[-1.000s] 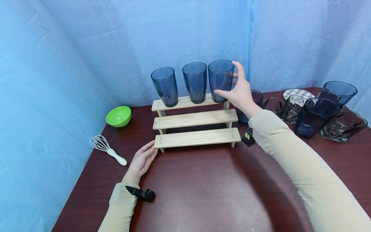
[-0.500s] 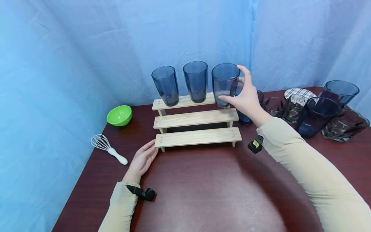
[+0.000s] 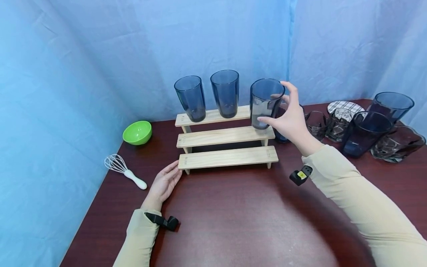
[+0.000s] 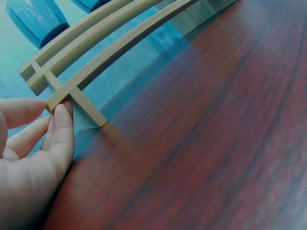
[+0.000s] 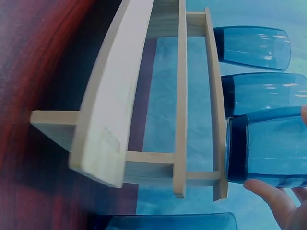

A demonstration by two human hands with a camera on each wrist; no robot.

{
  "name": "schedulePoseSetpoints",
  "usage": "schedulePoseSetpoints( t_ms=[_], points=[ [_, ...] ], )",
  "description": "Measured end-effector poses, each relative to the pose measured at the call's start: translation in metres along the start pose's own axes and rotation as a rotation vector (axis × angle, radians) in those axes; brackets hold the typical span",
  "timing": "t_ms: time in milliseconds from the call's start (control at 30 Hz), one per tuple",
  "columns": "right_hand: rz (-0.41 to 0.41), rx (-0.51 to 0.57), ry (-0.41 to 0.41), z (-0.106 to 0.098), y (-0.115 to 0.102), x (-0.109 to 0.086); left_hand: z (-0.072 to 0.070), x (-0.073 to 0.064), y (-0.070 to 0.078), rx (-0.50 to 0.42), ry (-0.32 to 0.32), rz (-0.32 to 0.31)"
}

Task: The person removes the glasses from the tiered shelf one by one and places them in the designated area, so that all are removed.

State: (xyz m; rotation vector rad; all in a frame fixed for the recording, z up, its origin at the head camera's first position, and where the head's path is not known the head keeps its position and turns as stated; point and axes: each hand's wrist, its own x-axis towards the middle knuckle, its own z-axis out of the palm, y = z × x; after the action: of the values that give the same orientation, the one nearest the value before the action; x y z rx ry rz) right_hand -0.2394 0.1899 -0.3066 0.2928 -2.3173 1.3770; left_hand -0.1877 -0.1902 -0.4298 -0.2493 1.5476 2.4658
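The right hand (image 3: 290, 119) has its fingers and thumb curved widely around the held glass (image 3: 265, 102), which is blue and has its mouth upward. This glass is at the right end of the wooden stand (image 3: 227, 136); I cannot tell if its base touches the top board (image 3: 213, 116). To the left of these fingers, two blue glasses (image 3: 225, 94) stand on that board. The left hand (image 3: 164, 184) pinches the left end of the lowest board (image 3: 228, 157), its fingers only a little apart with the wood between. Left of these fingers, a white whisk (image 3: 135, 180) lies on the bench (image 3: 247, 215), and a green bowl (image 3: 137, 132) is beyond it. Well to the right of the right fingers are dark tumblers (image 3: 316, 122) and a checked coaster (image 3: 345, 106).
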Motion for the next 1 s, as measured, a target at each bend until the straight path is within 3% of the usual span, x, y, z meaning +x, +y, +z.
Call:
schedulePoseSetpoints(
  t_ms=[1000],
  points=[
    [-0.052,0.035,-0.047,-0.044,0.011,-0.056,-0.001,0.0,0.0,-0.004,-0.002,-0.007]
  ],
)
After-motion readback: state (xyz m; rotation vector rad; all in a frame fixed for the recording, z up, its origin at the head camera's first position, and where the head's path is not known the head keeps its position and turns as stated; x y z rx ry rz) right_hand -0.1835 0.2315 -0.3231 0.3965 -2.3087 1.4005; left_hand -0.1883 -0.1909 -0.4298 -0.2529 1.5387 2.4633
